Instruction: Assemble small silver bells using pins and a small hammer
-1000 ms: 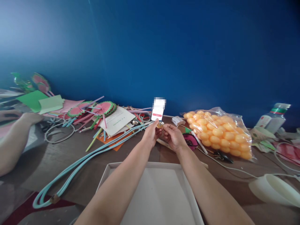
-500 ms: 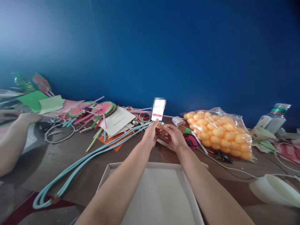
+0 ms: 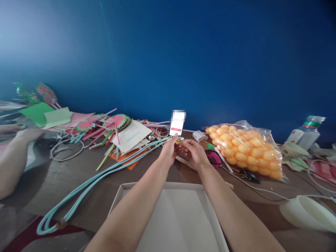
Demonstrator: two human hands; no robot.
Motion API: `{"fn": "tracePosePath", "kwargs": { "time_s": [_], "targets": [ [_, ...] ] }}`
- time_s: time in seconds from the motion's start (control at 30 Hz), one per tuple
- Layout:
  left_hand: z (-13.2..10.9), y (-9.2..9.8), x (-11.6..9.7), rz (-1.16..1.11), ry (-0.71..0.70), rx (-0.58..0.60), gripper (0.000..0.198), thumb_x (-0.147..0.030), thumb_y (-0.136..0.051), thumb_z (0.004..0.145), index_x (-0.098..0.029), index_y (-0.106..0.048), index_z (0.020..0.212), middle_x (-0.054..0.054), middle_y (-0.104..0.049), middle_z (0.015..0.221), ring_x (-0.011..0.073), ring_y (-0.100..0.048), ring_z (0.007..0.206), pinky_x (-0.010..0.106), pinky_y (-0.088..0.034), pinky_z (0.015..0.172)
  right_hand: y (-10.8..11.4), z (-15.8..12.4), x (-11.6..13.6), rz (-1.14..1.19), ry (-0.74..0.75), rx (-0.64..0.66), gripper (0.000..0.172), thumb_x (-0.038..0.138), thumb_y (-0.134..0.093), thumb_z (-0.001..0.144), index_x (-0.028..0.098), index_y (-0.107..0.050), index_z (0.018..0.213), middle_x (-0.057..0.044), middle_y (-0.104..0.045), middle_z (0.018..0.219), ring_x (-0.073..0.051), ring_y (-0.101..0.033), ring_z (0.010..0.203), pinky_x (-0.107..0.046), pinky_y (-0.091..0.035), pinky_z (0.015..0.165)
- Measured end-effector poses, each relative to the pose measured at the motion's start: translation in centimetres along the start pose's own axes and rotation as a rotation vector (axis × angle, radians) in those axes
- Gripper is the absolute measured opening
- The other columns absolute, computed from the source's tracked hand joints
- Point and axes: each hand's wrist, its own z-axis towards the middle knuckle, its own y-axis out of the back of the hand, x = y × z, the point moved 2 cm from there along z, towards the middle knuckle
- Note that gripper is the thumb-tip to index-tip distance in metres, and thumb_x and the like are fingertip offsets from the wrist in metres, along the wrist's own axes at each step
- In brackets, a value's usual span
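Observation:
My left hand (image 3: 169,149) is closed, its thumb and fingers pinching a small shiny gold-and-silver piece (image 3: 180,140). From the right, the fingertips of my right hand (image 3: 195,152) are pinched together at the same piece's edge. It is too small for me to tell its kind. Just behind my hands a phone (image 3: 176,128) leans upright with its screen lit. Under my forearms lies a shallow white box tray (image 3: 183,213). A silvery round object (image 3: 151,137) rests on the table left of the phone.
Light-blue cords (image 3: 97,178) loop across the left of the table. Paper fans (image 3: 117,122), straws and a printed sheet (image 3: 132,136) pile behind. Right stand a bag of orange balls (image 3: 244,148), a bottle (image 3: 306,133) and a white cup (image 3: 308,211). Another person's arm (image 3: 15,161) reaches in at far left.
My hands stay almost still around the small shiny piece. At far left the other person's hands shift slightly.

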Motion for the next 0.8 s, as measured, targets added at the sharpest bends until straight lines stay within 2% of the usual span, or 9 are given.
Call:
{"fn": "tracePosePath", "kwargs": {
  "time_s": [0.33,0.8],
  "targets": [
    [-0.03,-0.12,0.0,-0.003,-0.027,0.011,0.034,-0.044,-0.073,0.073,-0.012,-0.062,0.077,0.001,-0.059,0.062,0.0072,-0.054,0.051,0.019,-0.045,0.051,-0.16,-0.14,0.06,-0.005,0.019,-0.013,0.031,0.034,-0.085,0.058,0.019,-0.061,0.069,0.006,-0.053,0.054,-0.005,-0.044,0.051,-0.016,-0.038,0.047],
    [0.14,-0.03,0.36,0.037,-0.106,0.074,0.035,-0.043,-0.075,0.071,-0.011,-0.061,0.076,0.002,-0.06,0.062,0.0093,-0.056,0.05,0.022,-0.046,0.051,-0.32,-0.05,0.02,0.024,0.023,-0.047,0.042,0.033,-0.086,0.054,0.019,-0.054,0.077,0.006,-0.061,0.06,-0.006,-0.049,0.05,-0.018,-0.045,0.049]
  ]
}}
